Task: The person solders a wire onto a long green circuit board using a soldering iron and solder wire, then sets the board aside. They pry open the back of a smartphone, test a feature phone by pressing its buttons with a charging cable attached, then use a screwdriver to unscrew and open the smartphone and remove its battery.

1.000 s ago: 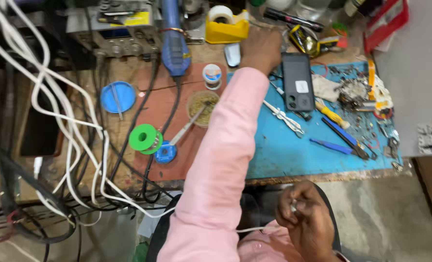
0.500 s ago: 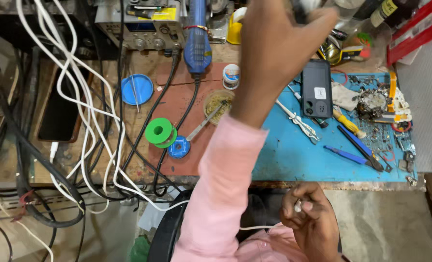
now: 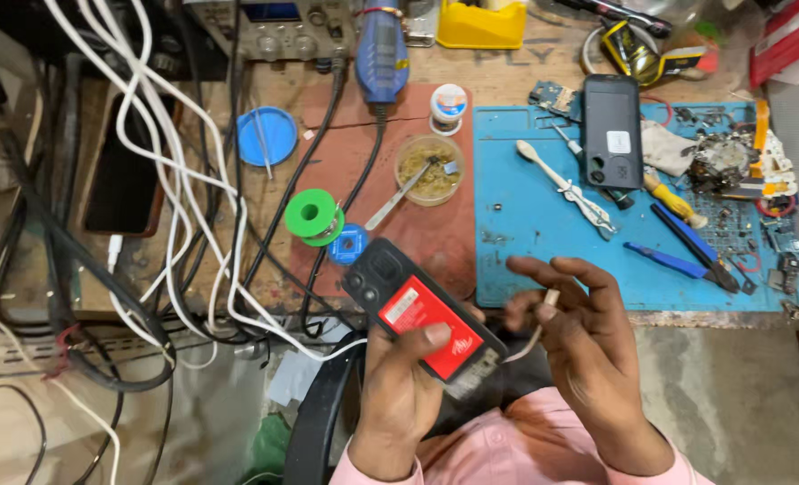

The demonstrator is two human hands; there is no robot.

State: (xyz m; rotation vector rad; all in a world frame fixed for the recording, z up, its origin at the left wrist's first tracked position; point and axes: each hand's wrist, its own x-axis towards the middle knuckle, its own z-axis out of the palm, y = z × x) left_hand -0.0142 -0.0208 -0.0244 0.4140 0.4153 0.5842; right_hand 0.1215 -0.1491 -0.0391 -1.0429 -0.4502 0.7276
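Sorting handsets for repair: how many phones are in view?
3: a red-backed phone in the left hand; a black phone on the blue mat; a dark phone among cables at left. Clutter may hide others.

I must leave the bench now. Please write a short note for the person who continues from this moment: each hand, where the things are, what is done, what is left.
Left hand: holds the red-backed phone over the lap, back side up, thumb on it.
Right hand: pinches the white cable plug close to the phone's lower end.
Bench: black phone lies on the blue mat among tools; green solder spool sits left of the mat.
Done: phone and cable are in hand.
Left: the plug is not in the phone yet.
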